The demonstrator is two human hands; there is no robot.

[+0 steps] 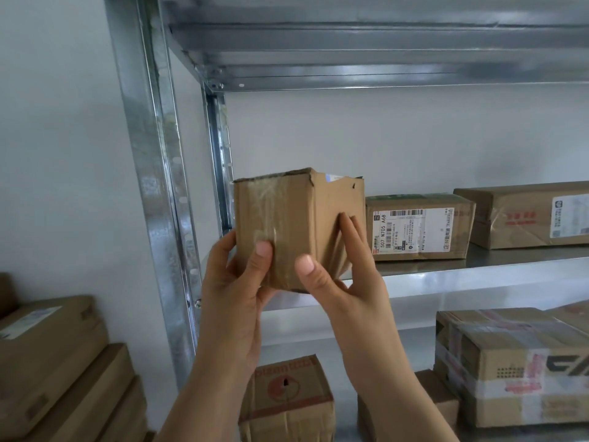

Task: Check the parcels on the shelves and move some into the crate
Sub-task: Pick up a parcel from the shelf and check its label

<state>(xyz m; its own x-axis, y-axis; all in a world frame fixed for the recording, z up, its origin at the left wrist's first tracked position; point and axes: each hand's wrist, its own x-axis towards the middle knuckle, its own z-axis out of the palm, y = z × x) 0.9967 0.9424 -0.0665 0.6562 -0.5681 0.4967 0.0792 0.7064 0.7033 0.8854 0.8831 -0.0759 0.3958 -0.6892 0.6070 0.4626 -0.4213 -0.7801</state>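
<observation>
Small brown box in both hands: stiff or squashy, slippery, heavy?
Probably light: the small box sits in the fingertips of the left hand and right hand. Likely soft-walled: its top edge is torn and creased. Glossy tape on the front may be slick.

The small box (pixel 287 224) is matt brown cardboard, creased, with glossy clear tape across its face (its top edge is torn and rough). The shelf rack (pixel 156 173) is shiny, mottled galvanised metal. The labelled parcel (pixel 446 231) is cardboard bearing a smooth white paper label.
</observation>
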